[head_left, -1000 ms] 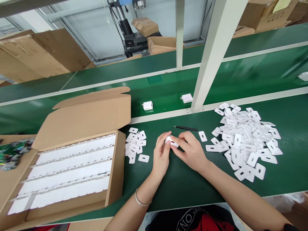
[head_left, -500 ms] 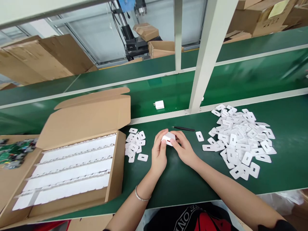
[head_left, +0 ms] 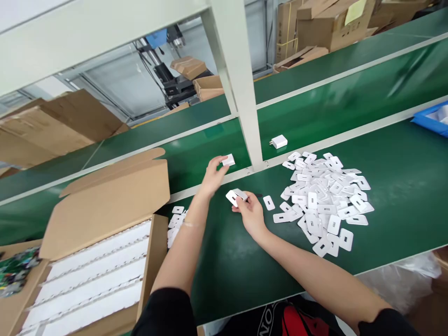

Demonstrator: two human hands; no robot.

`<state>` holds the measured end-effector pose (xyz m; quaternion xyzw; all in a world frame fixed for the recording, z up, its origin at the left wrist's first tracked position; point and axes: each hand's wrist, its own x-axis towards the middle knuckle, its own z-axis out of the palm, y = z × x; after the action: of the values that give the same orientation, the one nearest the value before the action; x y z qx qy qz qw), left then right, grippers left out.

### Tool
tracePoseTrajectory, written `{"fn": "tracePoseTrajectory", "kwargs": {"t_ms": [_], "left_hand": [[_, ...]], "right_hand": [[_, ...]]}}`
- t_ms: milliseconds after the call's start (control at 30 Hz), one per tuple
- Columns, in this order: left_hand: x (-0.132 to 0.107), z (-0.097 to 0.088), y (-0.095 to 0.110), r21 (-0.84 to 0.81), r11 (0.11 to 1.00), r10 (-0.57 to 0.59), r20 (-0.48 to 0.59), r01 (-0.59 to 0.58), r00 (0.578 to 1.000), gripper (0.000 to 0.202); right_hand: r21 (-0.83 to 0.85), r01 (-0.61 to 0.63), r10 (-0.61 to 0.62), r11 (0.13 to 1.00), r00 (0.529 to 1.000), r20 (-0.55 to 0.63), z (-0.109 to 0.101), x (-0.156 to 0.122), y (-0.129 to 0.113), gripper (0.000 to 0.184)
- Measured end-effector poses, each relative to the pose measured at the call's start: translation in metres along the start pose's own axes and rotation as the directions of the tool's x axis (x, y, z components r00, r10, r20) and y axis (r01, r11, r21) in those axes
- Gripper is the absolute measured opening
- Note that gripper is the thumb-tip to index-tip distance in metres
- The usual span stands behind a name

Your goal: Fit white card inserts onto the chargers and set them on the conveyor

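Observation:
My left hand (head_left: 214, 176) reaches to the green ledge behind the bench. Its thumb and index finger are closed around the near end of a white plug charger (head_left: 229, 160); the prongs are out of sight. My right hand (head_left: 251, 212) holds a small white charger housing (head_left: 240, 193) just above the green bench. A white slotted plate (head_left: 231, 198) sits at the housing's front face, looking slightly tilted. Beside that hand lies a loose slotted plate (head_left: 269, 202). The dark end of the tweezers (head_left: 258, 195) peeks out behind my right fingers.
A large pile of white slotted plates (head_left: 327, 209) spreads to the right. A smaller plate pile (head_left: 177, 221) is partly behind my left forearm. An open carton (head_left: 159, 249) stands left. Another plug charger (head_left: 279, 141) lies beyond the pale post (head_left: 245, 93). A blue tray (head_left: 429, 123) is far right.
My left hand has left the housing and moved forward to the charger on the ledge. My right hand now holds the housing alone. The view has shifted to the right.

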<state>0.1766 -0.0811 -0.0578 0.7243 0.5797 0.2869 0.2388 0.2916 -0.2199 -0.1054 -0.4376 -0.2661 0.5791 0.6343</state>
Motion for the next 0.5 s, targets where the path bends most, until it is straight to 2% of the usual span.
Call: {"fn": "tracePoseTrajectory", "kwargs": {"t_ms": [100, 167, 233, 300, 367, 500], "left_hand": [[0.057, 0.012, 0.003, 0.063, 0.998, -0.005, 0.045, 0.002, 0.999, 0.042], [0.074, 0.023, 0.005, 0.11, 0.993, 0.027, 0.076, -0.035, 0.997, 0.051], [0.077, 0.031, 0.006, 0.15, 0.985, 0.067, 0.127, -0.086, 0.99, 0.054], [0.07, 0.032, 0.005, 0.187, 0.975, 0.093, 0.141, -0.119, 0.986, 0.052], [0.054, 0.026, 0.0, 0.225, 0.968, 0.093, 0.102, -0.114, 0.99, 0.052], [-0.003, 0.003, -0.025, 0.274, 0.961, 0.029, -0.008, -0.025, 1.0, 0.054]], "right_hand": [[0.034, 0.077, -0.076, 0.996, 0.997, -0.029, -0.004, 0.003, -0.009, 0.045], [0.038, 0.089, -0.089, 0.995, 0.996, -0.019, -0.004, 0.001, -0.011, 0.042], [0.031, 0.089, -0.089, 0.996, 0.996, 0.001, -0.004, -0.001, -0.008, 0.04], [0.025, 0.096, -0.097, 0.995, 0.995, 0.018, -0.003, -0.002, -0.005, 0.04], [0.028, 0.103, -0.103, 0.994, 0.995, 0.009, -0.003, -0.001, -0.003, 0.041], [0.016, 0.094, -0.093, 0.995, 0.995, -0.042, -0.005, 0.002, -0.003, 0.042]]}}
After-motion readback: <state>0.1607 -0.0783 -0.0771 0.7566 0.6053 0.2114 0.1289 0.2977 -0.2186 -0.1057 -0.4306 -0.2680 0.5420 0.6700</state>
